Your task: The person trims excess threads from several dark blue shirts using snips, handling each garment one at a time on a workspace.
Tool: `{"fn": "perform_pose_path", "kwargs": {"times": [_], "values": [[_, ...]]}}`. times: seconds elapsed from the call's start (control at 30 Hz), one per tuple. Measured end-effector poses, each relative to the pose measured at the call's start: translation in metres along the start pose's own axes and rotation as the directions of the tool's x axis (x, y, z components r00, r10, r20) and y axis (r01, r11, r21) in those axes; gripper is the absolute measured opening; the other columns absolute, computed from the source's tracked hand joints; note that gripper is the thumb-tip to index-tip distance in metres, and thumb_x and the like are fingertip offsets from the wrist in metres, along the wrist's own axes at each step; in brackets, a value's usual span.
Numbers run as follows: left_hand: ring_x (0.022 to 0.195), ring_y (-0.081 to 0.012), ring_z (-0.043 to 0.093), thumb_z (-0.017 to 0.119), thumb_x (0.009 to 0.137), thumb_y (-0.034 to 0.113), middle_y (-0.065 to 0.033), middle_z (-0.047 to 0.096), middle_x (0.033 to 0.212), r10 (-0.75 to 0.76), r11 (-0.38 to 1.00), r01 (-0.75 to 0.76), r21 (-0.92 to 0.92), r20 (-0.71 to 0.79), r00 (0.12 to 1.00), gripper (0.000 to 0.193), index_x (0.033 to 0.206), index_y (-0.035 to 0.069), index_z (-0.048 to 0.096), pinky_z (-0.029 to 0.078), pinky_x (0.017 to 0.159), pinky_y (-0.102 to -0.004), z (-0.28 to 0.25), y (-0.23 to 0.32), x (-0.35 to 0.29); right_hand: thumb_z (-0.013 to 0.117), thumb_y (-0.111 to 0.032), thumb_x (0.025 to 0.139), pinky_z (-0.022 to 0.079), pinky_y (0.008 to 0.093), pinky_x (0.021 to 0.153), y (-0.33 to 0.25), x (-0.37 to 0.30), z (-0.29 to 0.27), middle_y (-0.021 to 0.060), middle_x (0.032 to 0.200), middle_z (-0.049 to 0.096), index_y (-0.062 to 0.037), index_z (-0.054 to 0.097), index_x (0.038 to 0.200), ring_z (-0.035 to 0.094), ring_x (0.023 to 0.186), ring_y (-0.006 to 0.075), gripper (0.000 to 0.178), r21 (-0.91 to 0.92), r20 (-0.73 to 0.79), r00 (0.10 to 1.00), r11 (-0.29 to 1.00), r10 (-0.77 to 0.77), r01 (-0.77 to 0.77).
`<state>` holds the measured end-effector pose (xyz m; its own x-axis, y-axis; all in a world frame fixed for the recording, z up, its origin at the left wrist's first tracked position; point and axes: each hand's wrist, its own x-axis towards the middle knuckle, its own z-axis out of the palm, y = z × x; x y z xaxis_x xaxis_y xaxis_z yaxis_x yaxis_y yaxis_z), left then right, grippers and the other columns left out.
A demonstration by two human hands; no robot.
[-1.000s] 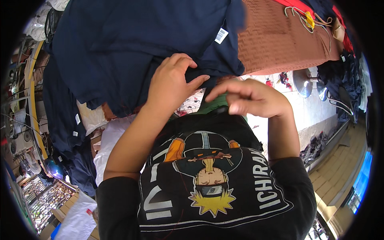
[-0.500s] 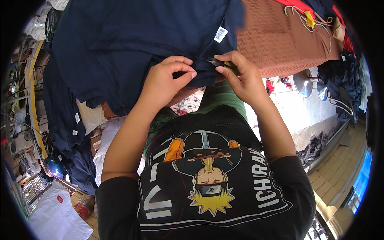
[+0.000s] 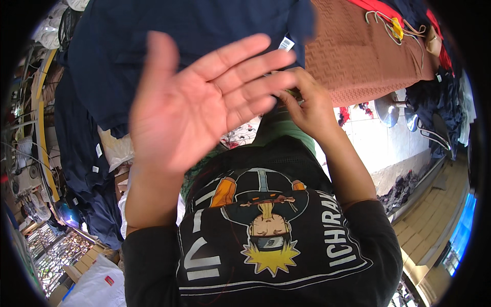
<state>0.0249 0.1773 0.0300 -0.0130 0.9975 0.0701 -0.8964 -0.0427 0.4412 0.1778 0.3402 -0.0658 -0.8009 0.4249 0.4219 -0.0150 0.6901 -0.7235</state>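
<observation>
My left hand is raised toward the camera, palm up, its fingers spread and holding nothing. It hovers over navy blue fabric, hiding part of it. My right hand is closed around small thread snips; a bit of yellow handle shows, while my left fingertips cover most of the blades. Beside the right hand, at the fabric's right edge, hangs a white label with small print. Whether the right hand touches the fabric cannot be seen.
A brown textured cloth covers the surface at the right, with pale cords and a yellow piece on it. More navy garments hang at the left. Dark scraps lie on the floor, and a white garment sits at the lower left.
My left hand has let go of the fabric edge, risen toward the camera and opened with its palm up. The right hand stays nearly in place with the snips.
</observation>
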Motion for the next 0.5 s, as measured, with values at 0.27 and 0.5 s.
{"fn": "perform_pose_path", "kwargs": {"times": [0.27, 0.5], "values": [[0.137, -0.0366, 0.027, 0.036, 0.099, 0.05, -0.0263, 0.021, 0.149, -0.026, 0.999, 0.023, 0.027, 0.14, 0.99, 0.074, 0.146, -0.004, 0.016, 0.022, 0.113, -0.0427, 0.108, 0.008, -0.018, 0.071, -0.01, 0.083, 0.053, 0.0334, 0.065, -0.012, -0.004, -0.01, 0.0113, 0.093, 0.064, -0.0037, 0.063, 0.107, 0.066, 0.078, 0.0245, 0.026, -0.001, -0.014, 1.0, 1.0, 0.02, -0.02], [0.129, -0.0321, 0.036, 0.04, 0.099, 0.048, -0.023, 0.032, 0.142, 0.01, 0.996, -0.024, 0.091, 0.148, 0.989, 0.067, 0.14, -0.003, 0.026, 0.028, 0.108, -0.0396, 0.112, 0.006, -0.019, 0.07, -0.01, 0.084, 0.055, 0.0332, 0.067, -0.008, -0.002, -0.015, 0.0119, 0.096, 0.065, -0.0033, 0.063, 0.107, 0.067, 0.082, 0.0248, 0.025, -0.017, -0.001, 0.998, 0.998, 0.068, -0.068]]}}
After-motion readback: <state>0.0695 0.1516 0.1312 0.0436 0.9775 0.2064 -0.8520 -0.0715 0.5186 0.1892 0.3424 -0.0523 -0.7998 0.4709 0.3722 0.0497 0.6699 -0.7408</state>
